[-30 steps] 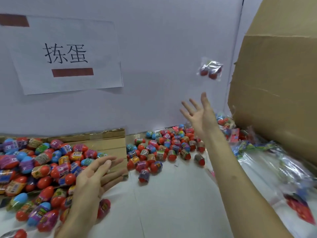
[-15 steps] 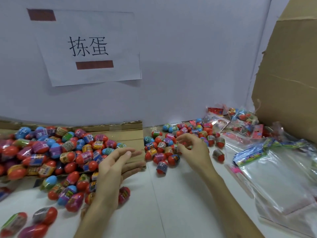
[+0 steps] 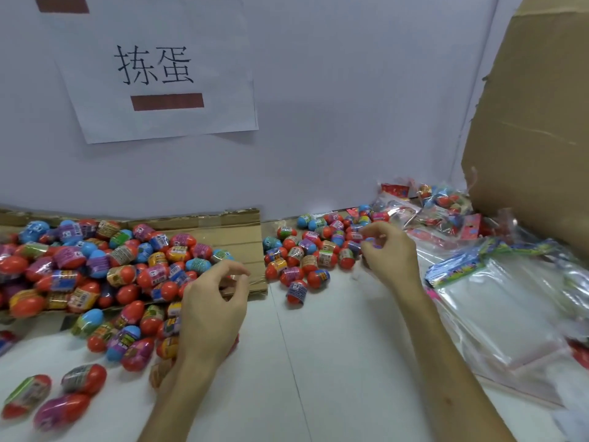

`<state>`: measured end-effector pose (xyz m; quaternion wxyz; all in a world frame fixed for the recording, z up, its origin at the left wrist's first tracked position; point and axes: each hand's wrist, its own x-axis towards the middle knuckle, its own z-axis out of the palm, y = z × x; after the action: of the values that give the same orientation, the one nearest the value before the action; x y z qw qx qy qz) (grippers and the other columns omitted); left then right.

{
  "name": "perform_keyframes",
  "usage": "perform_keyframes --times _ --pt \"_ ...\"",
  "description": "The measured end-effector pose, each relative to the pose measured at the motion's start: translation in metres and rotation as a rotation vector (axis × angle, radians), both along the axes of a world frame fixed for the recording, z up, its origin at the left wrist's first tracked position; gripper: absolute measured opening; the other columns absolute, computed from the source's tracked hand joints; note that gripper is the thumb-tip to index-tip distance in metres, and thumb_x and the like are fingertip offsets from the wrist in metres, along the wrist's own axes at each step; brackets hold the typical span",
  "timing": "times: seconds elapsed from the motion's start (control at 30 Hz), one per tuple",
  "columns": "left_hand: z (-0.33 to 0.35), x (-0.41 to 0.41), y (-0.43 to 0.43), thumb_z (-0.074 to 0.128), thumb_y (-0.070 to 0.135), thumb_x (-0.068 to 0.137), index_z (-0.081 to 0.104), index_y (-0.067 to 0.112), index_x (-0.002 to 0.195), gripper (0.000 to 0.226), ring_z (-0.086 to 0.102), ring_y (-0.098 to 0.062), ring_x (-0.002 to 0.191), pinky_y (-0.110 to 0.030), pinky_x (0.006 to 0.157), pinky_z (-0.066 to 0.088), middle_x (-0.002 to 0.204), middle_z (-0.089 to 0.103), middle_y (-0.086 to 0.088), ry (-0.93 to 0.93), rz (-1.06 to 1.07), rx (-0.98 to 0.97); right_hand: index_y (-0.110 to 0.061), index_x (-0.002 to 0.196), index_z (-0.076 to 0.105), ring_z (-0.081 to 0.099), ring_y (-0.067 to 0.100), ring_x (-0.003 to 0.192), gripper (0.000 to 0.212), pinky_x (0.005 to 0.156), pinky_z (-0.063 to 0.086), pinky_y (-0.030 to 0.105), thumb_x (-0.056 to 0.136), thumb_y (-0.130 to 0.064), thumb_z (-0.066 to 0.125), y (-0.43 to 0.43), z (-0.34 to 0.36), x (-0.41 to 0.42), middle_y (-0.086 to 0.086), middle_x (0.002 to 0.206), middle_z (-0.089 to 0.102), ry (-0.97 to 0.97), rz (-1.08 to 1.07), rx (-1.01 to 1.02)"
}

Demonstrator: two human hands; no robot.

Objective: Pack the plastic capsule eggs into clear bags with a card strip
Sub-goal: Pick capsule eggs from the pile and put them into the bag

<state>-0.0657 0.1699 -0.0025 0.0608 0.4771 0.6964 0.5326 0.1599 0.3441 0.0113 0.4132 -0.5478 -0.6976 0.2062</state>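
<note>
The right grip [image 3: 389, 253] is curled at the right edge of the small heap of eggs [image 3: 306, 253] on the tabletop [image 3: 350, 362]. It seems to pinch one purple-and-blue egg [image 3: 371, 241] between thumb and fingertips, though blur leaves that a little unsure. The left grip [image 3: 213, 311] hangs over the near edge of the big heap of eggs [image 3: 105, 269], fingers loosely curled and holding nothing.

The step looks like gathering eggs for the next bag. To do it well, the person should take eggs from the loose edge of a heap, not its middle, so neighbours do not roll away. Each egg is best held by its waist, where the label wrap gives purchase. The free left grip could fetch a bag meanwhile.

The big heap lies on a flattened cardboard sheet [image 3: 229, 237] and spills onto the tabletop. To the right lies a stack of clear bags [image 3: 497, 317], empty, with printed card strips [image 3: 459, 266] at its far end. Behind them, filled bags [image 3: 446, 212] each hold a few eggs. What the tall cardboard box [image 3: 541, 122] holds cannot be seen.
</note>
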Motion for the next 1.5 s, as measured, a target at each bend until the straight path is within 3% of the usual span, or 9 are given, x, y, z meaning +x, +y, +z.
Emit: perform_keyframes --times 0.2,0.43,0.67,0.93,1.13,1.23,1.3,1.4,1.5 --pt "-0.002 0.006 0.001 0.068 0.008 0.095 0.071 0.027 0.091 0.02 0.062 0.011 0.092 0.0 0.069 0.045 0.088 0.068 0.019 0.063 -0.061 0.013 -0.024 0.1 0.075 0.063 0.011 0.089 0.021 0.072 0.053 0.03 0.082 -0.014 0.079 -0.017 0.01 0.068 -0.004 0.102 0.07 -0.082 -0.104 -0.081" --pt "-0.001 0.013 0.001 0.066 0.005 0.096 0.071 0.024 0.093 0.02 0.061 0.013 0.09 -0.006 0.066 0.047 0.09 0.068 0.018 0.027 -0.132 0.015 -0.027 0.11 0.067 0.053 0.03 0.114 0.04 0.092 0.046 0.043 0.076 -0.042 0.083 -0.05 -0.017 0.136 0.002 0.117 0.059 -0.502 -0.3 -0.185" --pt "-0.002 0.017 0.0 0.068 0.008 0.096 0.069 0.03 0.092 0.023 0.065 0.005 0.087 -0.015 0.071 0.048 0.09 0.068 0.02 0.024 -0.154 -0.009 -0.027 0.086 0.076 0.06 0.025 0.096 0.004 0.077 0.046 0.036 0.084 -0.028 0.072 -0.057 -0.031 0.137 -0.003 0.097 0.067 -0.385 -0.296 -0.02" --pt "0.0 0.019 -0.001 0.067 0.008 0.096 0.071 0.028 0.092 0.02 0.065 0.005 0.089 -0.007 0.068 0.05 0.092 0.07 0.016 0.024 -0.2 -0.007 -0.03 0.074 0.071 0.065 0.023 0.088 0.01 0.072 0.053 0.037 0.082 -0.024 0.07 -0.061 -0.021 0.126 -0.007 0.083 0.071 -0.294 -0.352 -0.002" --pt "0.005 0.021 -0.003 0.064 0.005 0.098 0.072 0.023 0.091 0.021 0.071 -0.006 0.077 -0.027 0.072 0.059 0.083 0.073 0.008 -0.081 -0.24 -0.057 -0.033 0.067 0.067 0.067 0.006 0.082 0.021 0.07 0.055 0.034 0.074 -0.043 0.084 -0.064 -0.005 0.086 -0.017 0.078 0.069 -0.246 -0.145 -0.1" --pt "0.007 0.018 0.0 0.063 0.006 0.099 0.072 0.024 0.094 0.021 0.073 -0.008 0.078 -0.035 0.076 0.062 0.085 0.074 0.012 -0.152 -0.249 -0.058 -0.031 0.072 0.071 0.07 0.006 0.082 0.014 0.077 0.058 0.038 0.079 -0.034 0.083 -0.071 0.003 0.059 -0.015 0.081 0.072 -0.24 0.014 -0.212" --pt "0.008 0.014 0.0 0.071 0.018 0.097 0.07 0.029 0.106 0.015 0.074 -0.005 0.091 -0.034 0.083 0.062 0.098 0.076 0.017 -0.24 -0.312 -0.051 -0.029 0.076 0.075 0.071 0.005 0.078 0.01 0.076 0.06 0.039 0.084 -0.027 0.081 -0.079 0.014 0.04 -0.011 0.08 0.074 -0.114 0.27 -0.224" --pt "0.008 0.012 0.0 0.085 0.066 0.069 0.055 0.043 0.135 0.076 0.066 -0.003 0.118 -0.03 0.096 0.055 0.13 0.068 0.02 -0.546 -0.551 -0.131 -0.028 0.086 0.076 0.075 0.02 0.074 0.003 0.062 0.059 0.028 0.089 -0.03 0.077 -0.092 0.042 0.01 0.002 0.083 0.077 0.218 0.742 -0.289" --pt "0.009 0.007 0.003 0.085 0.08 0.052 0.055 0.025 0.141 0.109 0.071 -0.027 0.113 -0.036 0.085 0.058 0.134 0.07 -0.004 -0.786 -0.692 -0.143 -0.016 0.088 0.076 0.069 0.018 0.059 0.002 0.051 0.051 0.023 0.089 -0.016 0.078 -0.083 0.056 -0.023 0.01 0.075 0.075 0.434 0.706 -0.2"
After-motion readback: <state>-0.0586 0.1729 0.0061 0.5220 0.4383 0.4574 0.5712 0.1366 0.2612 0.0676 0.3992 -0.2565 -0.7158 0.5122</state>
